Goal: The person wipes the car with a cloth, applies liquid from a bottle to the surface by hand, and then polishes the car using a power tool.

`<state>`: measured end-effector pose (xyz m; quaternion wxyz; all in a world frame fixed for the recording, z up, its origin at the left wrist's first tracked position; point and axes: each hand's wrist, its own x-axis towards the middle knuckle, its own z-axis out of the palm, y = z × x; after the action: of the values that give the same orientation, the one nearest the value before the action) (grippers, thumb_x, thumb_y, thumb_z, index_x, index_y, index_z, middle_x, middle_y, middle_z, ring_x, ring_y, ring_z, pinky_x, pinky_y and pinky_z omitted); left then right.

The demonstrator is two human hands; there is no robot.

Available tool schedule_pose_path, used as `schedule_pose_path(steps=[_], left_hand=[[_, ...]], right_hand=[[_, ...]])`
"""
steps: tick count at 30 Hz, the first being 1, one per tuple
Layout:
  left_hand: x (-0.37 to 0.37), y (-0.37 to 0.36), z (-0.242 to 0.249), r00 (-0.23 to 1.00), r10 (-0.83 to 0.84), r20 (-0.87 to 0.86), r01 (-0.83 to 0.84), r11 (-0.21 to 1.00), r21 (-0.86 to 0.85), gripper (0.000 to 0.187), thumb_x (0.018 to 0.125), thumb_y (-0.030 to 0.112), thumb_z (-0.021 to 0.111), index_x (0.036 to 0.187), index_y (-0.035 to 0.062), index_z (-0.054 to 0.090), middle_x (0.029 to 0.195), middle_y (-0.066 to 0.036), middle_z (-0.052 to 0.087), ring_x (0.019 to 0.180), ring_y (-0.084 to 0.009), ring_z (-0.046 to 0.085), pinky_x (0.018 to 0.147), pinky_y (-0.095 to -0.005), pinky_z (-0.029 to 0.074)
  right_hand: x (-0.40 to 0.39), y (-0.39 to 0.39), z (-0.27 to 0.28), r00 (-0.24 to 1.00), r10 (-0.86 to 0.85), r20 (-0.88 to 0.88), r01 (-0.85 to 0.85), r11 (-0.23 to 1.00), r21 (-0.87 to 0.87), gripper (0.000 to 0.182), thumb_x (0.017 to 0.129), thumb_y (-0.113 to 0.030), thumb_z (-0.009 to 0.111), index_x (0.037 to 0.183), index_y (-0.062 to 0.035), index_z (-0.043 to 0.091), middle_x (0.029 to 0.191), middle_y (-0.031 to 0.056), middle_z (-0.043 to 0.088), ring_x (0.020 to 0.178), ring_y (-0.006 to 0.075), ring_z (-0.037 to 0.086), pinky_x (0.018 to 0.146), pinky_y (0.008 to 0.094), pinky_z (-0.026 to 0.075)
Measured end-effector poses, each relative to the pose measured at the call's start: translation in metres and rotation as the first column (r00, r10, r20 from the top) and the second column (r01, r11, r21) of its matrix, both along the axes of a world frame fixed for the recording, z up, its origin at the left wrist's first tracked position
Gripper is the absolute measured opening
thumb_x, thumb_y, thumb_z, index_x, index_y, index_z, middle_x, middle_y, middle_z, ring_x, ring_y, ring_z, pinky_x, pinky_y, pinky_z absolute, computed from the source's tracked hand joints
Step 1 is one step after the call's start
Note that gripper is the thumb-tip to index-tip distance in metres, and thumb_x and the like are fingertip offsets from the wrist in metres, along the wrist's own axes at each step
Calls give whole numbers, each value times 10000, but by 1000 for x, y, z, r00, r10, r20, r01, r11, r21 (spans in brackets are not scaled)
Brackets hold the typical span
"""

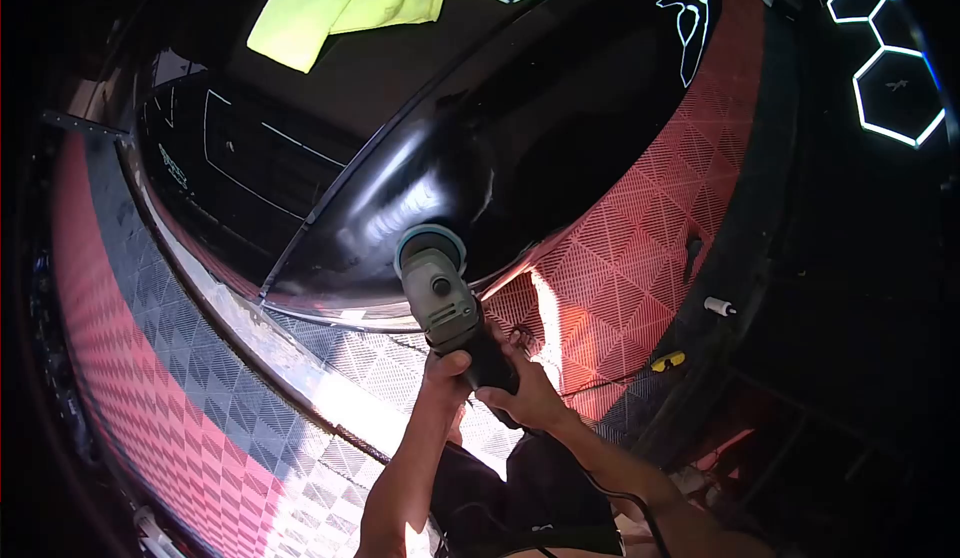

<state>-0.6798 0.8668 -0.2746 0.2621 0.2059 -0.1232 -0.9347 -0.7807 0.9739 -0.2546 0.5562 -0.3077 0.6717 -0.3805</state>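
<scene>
Surface: glossy black car panel (560, 108), streaked bright
Room: red and grey floor tiles (640, 248) below the car panel
Polisher (440, 293): grey-headed, at the car panel's near end
Grip: left hand (446, 378) and right hand (530, 396) hold the polisher

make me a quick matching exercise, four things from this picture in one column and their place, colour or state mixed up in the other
Column one
1. polisher
2. cloth
3. small white item
4. floor tiles

Column two
A. lying on the floor, to the right of the right hand
B. patterned, partly red and partly grey
C. held in both hands, at the glossy black bodywork
D. yellow-green, spread on a dark surface

Right pairs: 1-C, 2-D, 3-A, 4-B
</scene>
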Motion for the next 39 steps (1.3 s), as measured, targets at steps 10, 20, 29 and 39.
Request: schedule_pose_path(steps=[10,20,29,39], left_hand=[[-4,-23,8,918,-256,304,326,921,-211,589,639,134,813,1151,-6,556,964,-84,638,855,-180,635,763,-305,533],[-43,-15,17,671,-274,689,659,646,-385,429,668,192,808,1020,23,631,895,-40,643,796,-118,597,723,-284,491],[22,-32,13,706,-251,663,628,655,-420,504,610,182,814,1040,12,613,896,-46,635,811,-146,607,746,-302,493],[9,-42,9,646,-271,714,730,491,-475,522,633,201,828,1060,9,598,949,-52,629,853,-152,596,781,-292,486]], right_hand=[[42,12,-52,874,-253,414,328,937,-117,1197,699,-739,648,1487,2,134,1368,226,410,1247,299,461,1039,397,369],[48,13,-66,559,-548,623,727,685,-49,923,681,-762,630,1097,53,512,803,125,645,706,210,678,611,302,566],[126,-5,-75,663,-536,523,694,702,-159,1016,743,-747,578,1360,24,341,1226,123,484,1126,199,471,906,349,411],[146,-17,-105,415,-601,683,848,528,-51,884,729,-735,618,1176,15,484,910,95,631,755,175,658,601,287,538]])
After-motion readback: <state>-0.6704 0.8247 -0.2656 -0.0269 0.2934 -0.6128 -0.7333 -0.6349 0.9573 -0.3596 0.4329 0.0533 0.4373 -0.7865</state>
